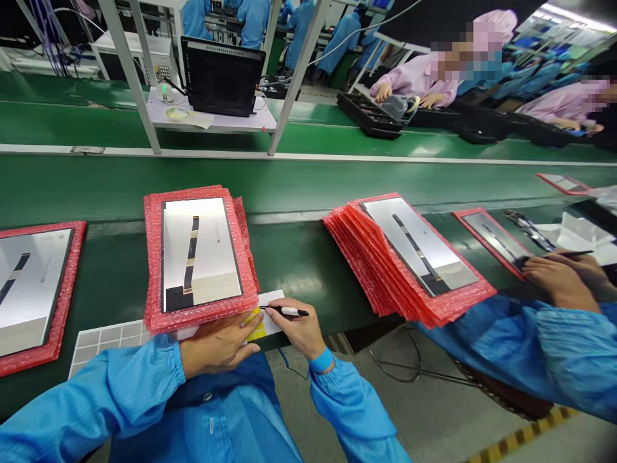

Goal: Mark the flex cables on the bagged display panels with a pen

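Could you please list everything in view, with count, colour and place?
bench: one, green, centre
shelf: one, white, top left
monitor: one, black, on the shelf
box: one, white, top left
panels: five visible, silver, along the bench
wrap: several sheets, red, under the panels
grid sheet: one, grey and white, lower left
label sheet: one, white and yellow, lower centre
pen: one, white and black, lower centre
co-workers: several, in pink or blue, right and top
left hand: one, blue-sleeved, on the label sheet
right hand: one, blue-sleeved, holding the pen
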Demonstrator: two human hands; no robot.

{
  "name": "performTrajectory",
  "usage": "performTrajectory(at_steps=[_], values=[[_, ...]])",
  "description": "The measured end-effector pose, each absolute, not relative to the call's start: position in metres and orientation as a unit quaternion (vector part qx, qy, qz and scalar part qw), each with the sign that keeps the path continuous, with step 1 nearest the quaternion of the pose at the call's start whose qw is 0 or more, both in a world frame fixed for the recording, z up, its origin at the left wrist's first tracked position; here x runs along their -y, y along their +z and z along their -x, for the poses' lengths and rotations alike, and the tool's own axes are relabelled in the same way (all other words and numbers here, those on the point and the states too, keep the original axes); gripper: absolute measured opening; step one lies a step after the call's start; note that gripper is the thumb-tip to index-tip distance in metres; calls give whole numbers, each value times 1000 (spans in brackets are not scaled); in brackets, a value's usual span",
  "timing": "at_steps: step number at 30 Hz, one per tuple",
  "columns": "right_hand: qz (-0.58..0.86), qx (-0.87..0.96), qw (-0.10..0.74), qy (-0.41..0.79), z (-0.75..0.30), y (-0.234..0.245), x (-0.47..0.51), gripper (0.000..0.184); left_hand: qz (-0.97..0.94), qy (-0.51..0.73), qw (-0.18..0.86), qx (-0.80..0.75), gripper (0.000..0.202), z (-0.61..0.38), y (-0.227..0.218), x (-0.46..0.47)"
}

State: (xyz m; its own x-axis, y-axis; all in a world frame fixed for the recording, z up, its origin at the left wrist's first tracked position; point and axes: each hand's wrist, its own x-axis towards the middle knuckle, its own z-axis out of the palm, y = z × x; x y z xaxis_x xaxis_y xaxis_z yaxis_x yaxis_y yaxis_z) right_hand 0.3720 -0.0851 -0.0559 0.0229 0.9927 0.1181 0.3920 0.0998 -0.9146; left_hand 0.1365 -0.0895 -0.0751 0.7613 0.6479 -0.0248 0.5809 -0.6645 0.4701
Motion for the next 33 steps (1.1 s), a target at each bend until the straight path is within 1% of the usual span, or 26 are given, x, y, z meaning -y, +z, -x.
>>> performTrajectory(at_steps=[4,8,14,20,33], values=[[577,605,433,338,-373,-56,86,14,-903,94,242,-341,65,-137,-76,91],[573,613,425,338,-374,-56,85,16,-899,84,253,-348,65,-138,-74,92],[571,615,418,348,-375,-57,85,12,-901,70,247,-350,64,-139,-71,92],[575,614,405,358,-376,-57,85,13,-898,67,253,-353,64,-138,-69,92],[581,621,409,331,-375,-59,86,8,-898,51,269,-345,63,-139,-65,90]])
